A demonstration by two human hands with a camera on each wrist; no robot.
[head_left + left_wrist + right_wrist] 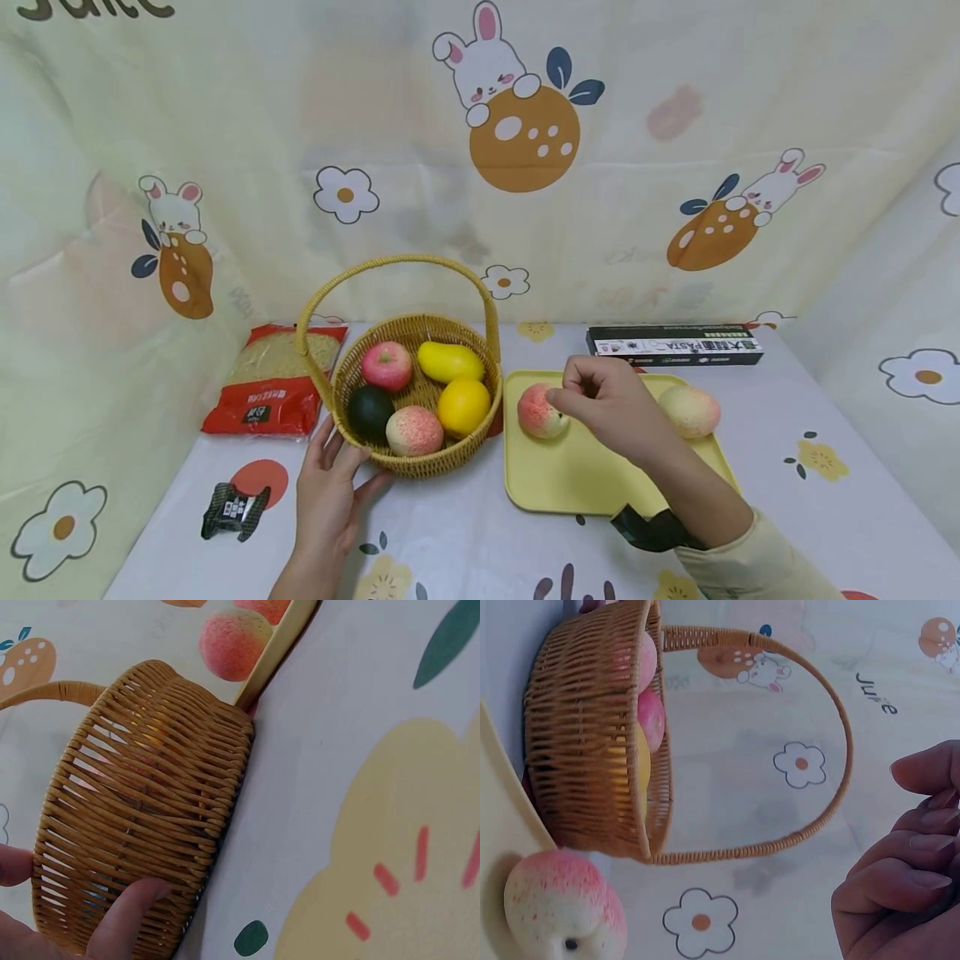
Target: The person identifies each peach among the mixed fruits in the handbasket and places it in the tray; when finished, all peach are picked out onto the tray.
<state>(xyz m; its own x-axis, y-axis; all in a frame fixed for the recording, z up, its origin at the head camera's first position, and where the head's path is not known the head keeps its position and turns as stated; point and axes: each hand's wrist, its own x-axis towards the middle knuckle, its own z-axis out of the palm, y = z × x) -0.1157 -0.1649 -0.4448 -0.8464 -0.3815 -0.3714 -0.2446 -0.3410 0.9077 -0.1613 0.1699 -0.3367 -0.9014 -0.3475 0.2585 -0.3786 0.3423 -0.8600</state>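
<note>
My left hand rests against the left outer wall of a woven basket with an arched handle, its fingers and thumb spread. In the left wrist view the thumb touches the weave. The basket holds a red apple, a yellow mango, a round yellow fruit, a dark avocado-like fruit and a peach. Over the yellow tray, my right hand hovers with curled fingers and nothing visible in them. Beside it on the tray sit a peach and a paler peach.
A red-ended bag of grain lies left of the basket. Nearer the front left is a small black packet. Behind the tray lies a long black pasta box. A printed cloth hangs at the back.
</note>
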